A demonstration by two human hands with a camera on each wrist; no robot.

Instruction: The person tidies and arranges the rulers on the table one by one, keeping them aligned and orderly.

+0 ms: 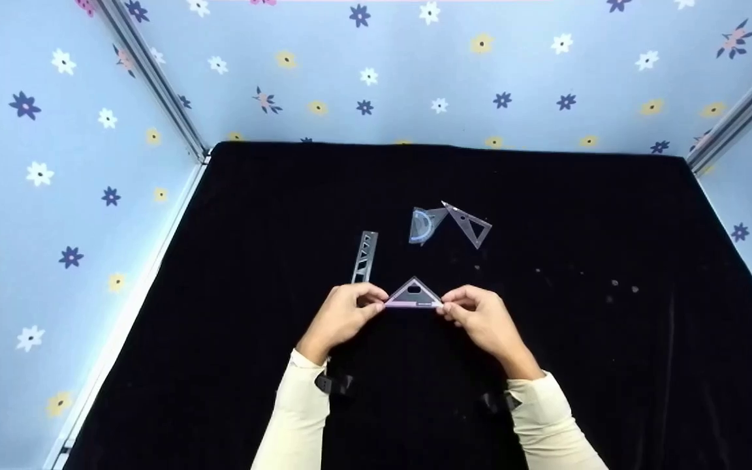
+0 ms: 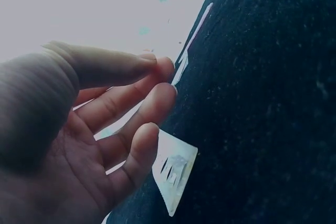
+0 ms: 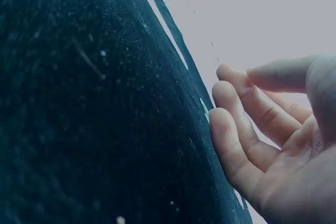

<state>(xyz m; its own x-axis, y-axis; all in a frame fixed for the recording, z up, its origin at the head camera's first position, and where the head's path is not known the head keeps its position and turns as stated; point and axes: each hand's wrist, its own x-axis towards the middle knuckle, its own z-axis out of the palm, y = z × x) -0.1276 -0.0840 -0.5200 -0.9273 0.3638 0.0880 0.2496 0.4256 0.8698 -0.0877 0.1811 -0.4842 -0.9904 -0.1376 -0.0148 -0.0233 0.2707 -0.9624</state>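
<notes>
Between my two hands is a clear triangular set square [image 1: 414, 299] with a pinkish long edge toward me and an oval cutout. My left hand [image 1: 344, 315] pinches its left corner between thumb and forefinger. At the right corner, the thumb and forefinger of my right hand [image 1: 484, 320] pinch it too. Just beyond the left hand lies a clear ruler [image 1: 364, 254] with triangular cutouts; its near end is hidden behind the fingers. In the left wrist view this ruler [image 2: 176, 171] shows below the left hand's fingertips [image 2: 144, 137]. The right wrist view shows my right hand [image 3: 273, 129] with thumb and forefinger together.
Farther back on the black cloth [image 1: 271, 215] lies a protractor [image 1: 420, 226] overlapping a clear piece. Right of it, a second set square [image 1: 470, 225] touches that piece at its tip. Flowered blue walls [image 1: 402, 72] stand behind and at both sides. Small pale specks [image 1: 615, 282] dot the cloth at right.
</notes>
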